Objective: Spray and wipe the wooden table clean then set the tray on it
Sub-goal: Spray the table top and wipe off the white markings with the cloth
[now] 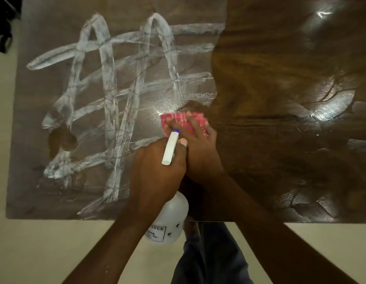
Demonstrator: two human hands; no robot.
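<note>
The left hand (157, 167) gripped a white plastic spray bottle (170, 220). The right hand (198, 146), fingers flat, pressed a red checked cloth (178, 118) onto the dark wooden table (280, 78).

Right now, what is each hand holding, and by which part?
The left hand grips the spray bottle at its neck; the right hand presses flat on the pink cloth.

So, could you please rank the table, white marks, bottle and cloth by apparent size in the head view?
1. table
2. white marks
3. bottle and cloth, unranked: the bottle looks bigger, but it is nearer the camera and both are partly hidden.
</note>
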